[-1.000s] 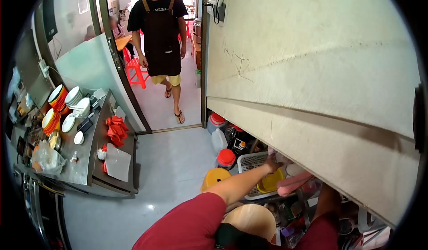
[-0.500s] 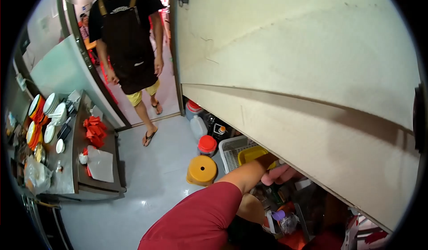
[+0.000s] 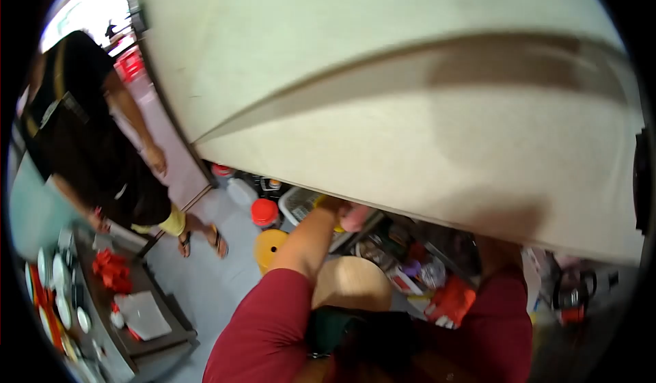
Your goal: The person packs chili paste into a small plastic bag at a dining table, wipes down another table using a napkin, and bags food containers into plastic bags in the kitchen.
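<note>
My left forearm, bare below a maroon sleeve, reaches under the lower edge of a large pale panel. Pinkish and blurred, what seems to be part of my left hand shows at that edge, near a yellow container and a white plastic basket. Its fingers cannot be made out. On the other side, my right forearm goes under the same panel, and the hand is hidden. Between my arms are a round beige stool top, a red bag and assorted small items.
At left stands a person in a dark apron. A yellow stool and a red-lidded container sit on the floor. The side table holds stacked dishes and red cloth or plastic. Dark kettle-like items lie right.
My view has turned, bringing both maroon sleeves into sight. The person in the apron has come nearer and appears further left. My left arm still reaches under the panel.
</note>
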